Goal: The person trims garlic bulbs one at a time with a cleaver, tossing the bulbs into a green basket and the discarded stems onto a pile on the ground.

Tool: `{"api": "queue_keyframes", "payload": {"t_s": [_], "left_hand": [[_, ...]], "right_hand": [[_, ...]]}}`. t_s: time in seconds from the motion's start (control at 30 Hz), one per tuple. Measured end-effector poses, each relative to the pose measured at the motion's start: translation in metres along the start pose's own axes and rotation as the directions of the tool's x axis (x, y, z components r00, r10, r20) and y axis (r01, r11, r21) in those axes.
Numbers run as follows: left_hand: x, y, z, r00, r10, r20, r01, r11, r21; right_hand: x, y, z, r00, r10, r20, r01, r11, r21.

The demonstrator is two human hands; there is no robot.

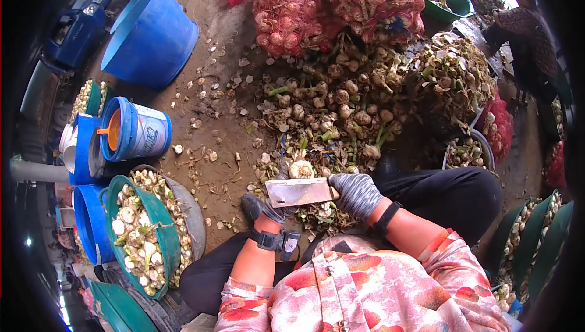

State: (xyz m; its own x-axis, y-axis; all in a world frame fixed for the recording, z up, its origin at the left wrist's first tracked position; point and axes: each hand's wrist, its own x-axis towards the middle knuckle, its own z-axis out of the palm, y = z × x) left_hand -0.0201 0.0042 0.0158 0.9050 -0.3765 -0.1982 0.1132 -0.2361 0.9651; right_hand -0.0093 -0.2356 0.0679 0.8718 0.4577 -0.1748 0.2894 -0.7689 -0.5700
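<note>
A cleaver (297, 192) with a broad, flat blade lies level across the middle, in front of my lap. My right hand (354, 194), in a grey knitted glove, is closed round its handle. On the far side of the blade is a pale garlic bulb (301, 169), roots showing. My left hand (277, 210), gloved too, holds the bulb from its left; the blade hides part of that hand. Beyond them spreads a heap of untrimmed garlic bulbs (344, 103) with stalks. Cut stalks and skins (326, 216) lie beneath my hands.
Red mesh sacks of garlic (373, 0) stand behind the heap. At left are a large blue tub (149, 36), a blue bucket (137, 131) and a green basin of garlic (170, 249). A mound of trimmings (454, 76) rises at right, with another person (527, 33) beyond.
</note>
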Motion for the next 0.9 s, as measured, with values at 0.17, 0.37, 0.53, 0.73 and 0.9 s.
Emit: {"api": "queue_keyframes", "payload": {"t_s": [0.17, 0.37, 0.53, 0.73, 0.9], "left_hand": [[-0.017, -0.018, 0.017, 0.998, 0.043, -0.054, -0.037, 0.994, 0.106], [-0.016, 0.073, 0.053, 0.934, 0.245, -0.261, -0.198, 0.961, 0.192], [-0.015, 0.045, 0.044, 0.924, 0.139, -0.357, -0.153, 0.988, -0.012], [0.002, 0.048, 0.046, 0.952, 0.216, -0.216, -0.178, 0.967, 0.182], [-0.003, 0.040, 0.045, 0.994, -0.030, -0.103, -0.020, 0.888, -0.458]], "right_hand": [[-0.006, 0.008, 0.005, 0.998, 0.004, 0.059, -0.002, 0.999, -0.033], [-0.006, 0.130, 0.037, 0.864, 0.498, -0.072, -0.466, 0.847, 0.257], [0.002, 0.023, 0.001, 0.961, 0.259, 0.094, -0.254, 0.698, 0.669], [-0.007, -0.007, -0.002, 0.992, 0.098, 0.080, -0.098, 0.200, 0.975], [-0.006, -0.012, -0.013, 0.997, 0.082, -0.001, -0.066, 0.809, 0.585]]}}
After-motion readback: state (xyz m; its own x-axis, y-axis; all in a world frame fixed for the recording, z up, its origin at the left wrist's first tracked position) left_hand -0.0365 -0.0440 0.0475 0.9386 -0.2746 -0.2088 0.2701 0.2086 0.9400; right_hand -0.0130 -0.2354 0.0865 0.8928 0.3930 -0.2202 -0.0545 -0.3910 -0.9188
